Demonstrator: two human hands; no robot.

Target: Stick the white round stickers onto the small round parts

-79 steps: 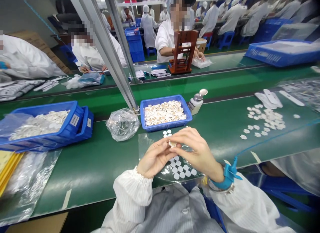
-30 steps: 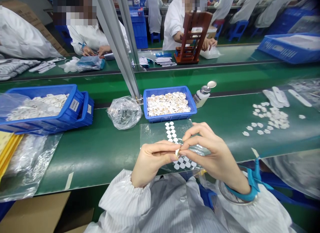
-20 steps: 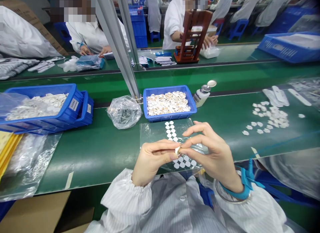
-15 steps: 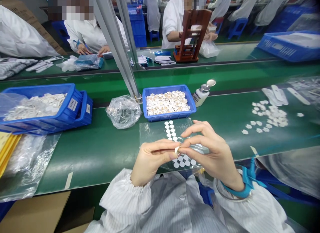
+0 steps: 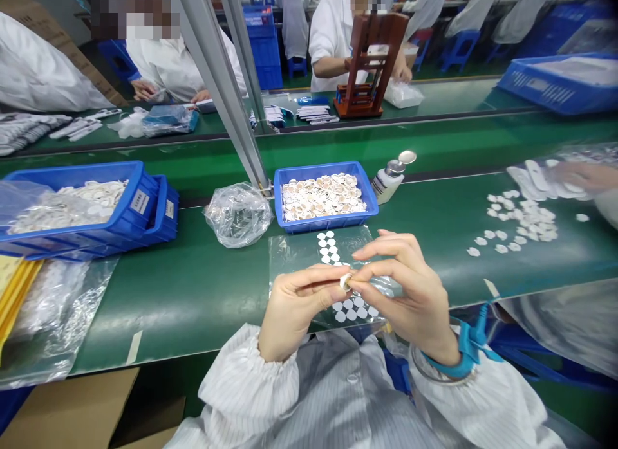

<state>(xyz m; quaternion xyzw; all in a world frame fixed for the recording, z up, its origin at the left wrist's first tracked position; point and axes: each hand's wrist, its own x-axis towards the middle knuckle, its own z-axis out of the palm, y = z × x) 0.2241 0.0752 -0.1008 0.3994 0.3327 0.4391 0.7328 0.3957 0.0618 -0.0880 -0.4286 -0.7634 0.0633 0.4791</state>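
A small round white piece with a tan centre (image 5: 345,282) is pinched between the fingertips of both my hands. My left hand (image 5: 297,304) grips its left side with thumb and forefinger. On its other side, the thumb and forefinger of my right hand (image 5: 408,288) close on it, the other fingers raised. Beneath them lies a clear plastic sheet (image 5: 284,256) bearing rows of white round stickers (image 5: 357,312), partly hidden by my hands. Just beyond the sheet stands a blue tray (image 5: 328,229) full of similar round pieces (image 5: 323,198).
A crumpled clear bag (image 5: 238,214) and a pump bottle (image 5: 387,181) flank the tray. Blue bins (image 5: 96,233) stand at left. Loose white pieces (image 5: 533,220) lie at right, near a co-worker's hand (image 5: 586,175). A metal post (image 5: 226,89) rises behind the bag.
The round piece has turned so more of its face shows between my fingertips. At the right edge, a co-worker's hand has come in over the white strips.
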